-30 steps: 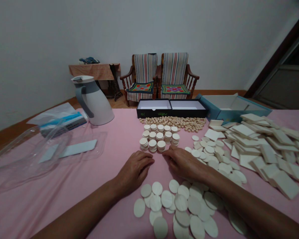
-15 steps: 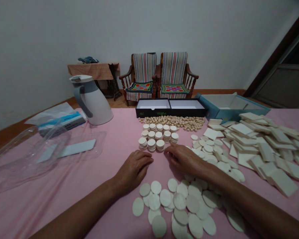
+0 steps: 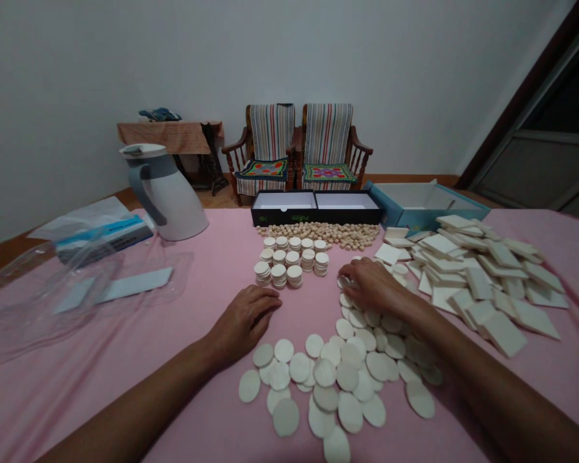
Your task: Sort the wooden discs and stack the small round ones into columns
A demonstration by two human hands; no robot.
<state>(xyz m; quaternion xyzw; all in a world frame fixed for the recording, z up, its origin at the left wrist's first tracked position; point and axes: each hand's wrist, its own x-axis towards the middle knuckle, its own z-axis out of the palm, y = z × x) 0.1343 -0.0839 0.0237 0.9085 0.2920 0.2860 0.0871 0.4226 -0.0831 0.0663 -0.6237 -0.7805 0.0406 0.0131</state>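
While the left hand [image 3: 245, 319] lies flat and open on the pink tabletop [image 3: 183, 334] at centre frame, holding nothing, the right hand [image 3: 369, 283] rests palm down, fingers curled, on the loose small discs [image 3: 390, 321] just right of centre; whether it has gripped one cannot be told. Stacked small discs [image 3: 292, 259] stand in neat rows just above the left hand, apart from both hands. Below them, a spread of larger flat discs [image 3: 328, 379] lies at lower centre, near the left hand's wrist. Small wooden beads [image 3: 325, 234] form a band behind the stacks, before a black open box [image 3: 316, 207]. Square tiles [image 3: 477, 276] are heaped at the right, and a white jug [image 3: 161, 191] stands at upper left.
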